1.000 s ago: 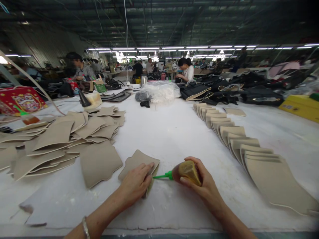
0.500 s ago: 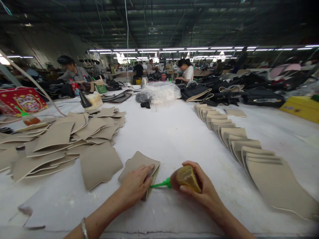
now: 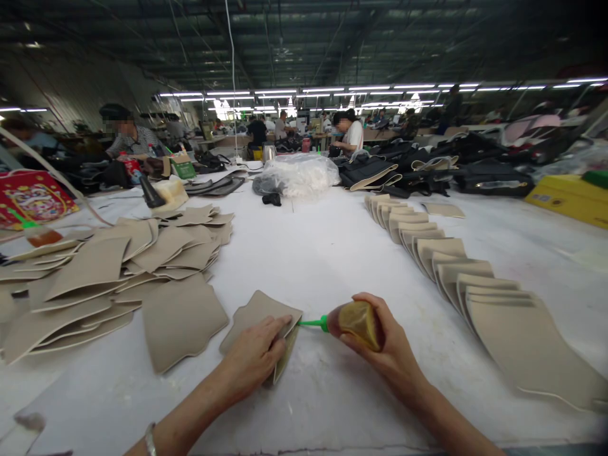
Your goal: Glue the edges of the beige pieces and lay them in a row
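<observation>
My left hand (image 3: 254, 358) lies on a beige cut piece (image 3: 251, 313) on the white table (image 3: 323, 259), fingers pressed flat on its right edge. My right hand (image 3: 387, 348) is wrapped round an amber glue bottle (image 3: 356, 323). The bottle's green nozzle (image 3: 312, 323) points left and touches the piece's right edge by my left fingertips.
A loose heap of beige pieces (image 3: 109, 272) covers the left. A fanned row of beige pieces (image 3: 456, 266) runs along the right. A clear plastic bag (image 3: 297, 174), black bags (image 3: 408, 168) and a yellow box (image 3: 567, 199) lie beyond. Other people sit at far tables.
The nozzle tip has slid a little further up along the piece's right edge. My left hand stays pressed on the piece. The view has shifted slightly right.
</observation>
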A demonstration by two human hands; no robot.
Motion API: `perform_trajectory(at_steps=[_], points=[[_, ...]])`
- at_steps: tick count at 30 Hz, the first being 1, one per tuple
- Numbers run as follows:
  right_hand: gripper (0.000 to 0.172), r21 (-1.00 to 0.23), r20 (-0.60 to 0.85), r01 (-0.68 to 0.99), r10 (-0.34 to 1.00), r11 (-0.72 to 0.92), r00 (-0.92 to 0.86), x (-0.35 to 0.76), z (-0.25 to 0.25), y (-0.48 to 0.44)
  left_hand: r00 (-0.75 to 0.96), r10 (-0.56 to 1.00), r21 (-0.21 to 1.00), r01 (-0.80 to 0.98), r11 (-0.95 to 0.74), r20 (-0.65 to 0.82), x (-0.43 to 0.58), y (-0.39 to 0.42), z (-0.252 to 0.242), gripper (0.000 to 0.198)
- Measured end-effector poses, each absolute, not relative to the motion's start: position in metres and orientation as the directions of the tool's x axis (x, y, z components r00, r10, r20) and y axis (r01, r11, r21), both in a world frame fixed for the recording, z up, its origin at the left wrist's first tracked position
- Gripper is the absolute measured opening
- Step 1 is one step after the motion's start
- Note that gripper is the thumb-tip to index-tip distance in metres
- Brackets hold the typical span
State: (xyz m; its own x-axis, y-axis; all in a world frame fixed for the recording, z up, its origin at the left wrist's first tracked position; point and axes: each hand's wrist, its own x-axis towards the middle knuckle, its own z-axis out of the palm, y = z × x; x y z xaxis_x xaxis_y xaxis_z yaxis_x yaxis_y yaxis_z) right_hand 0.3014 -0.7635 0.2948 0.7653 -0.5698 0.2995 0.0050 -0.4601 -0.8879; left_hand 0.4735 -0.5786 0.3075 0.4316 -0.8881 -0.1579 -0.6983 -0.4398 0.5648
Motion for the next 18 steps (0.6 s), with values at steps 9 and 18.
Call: perform_trajectory(at_steps=[9,18], points=[[0.048,-0.904,0.262,-0.04,-0.625,-0.425,0.736,0.3,0.299,-0.755,0.438,-0.886,0.564,-0.697,-0.441,-0.152,0.473,-0.579,0.309,0.045],[0.05,-0.982,0.048,-0.074,-0.606,-0.174,0.794,0.28,0.298,-0.718,0.49,-0.861,0.521,-0.703,-0.484,-0.138,0.462,-0.578,0.312,0.047]])
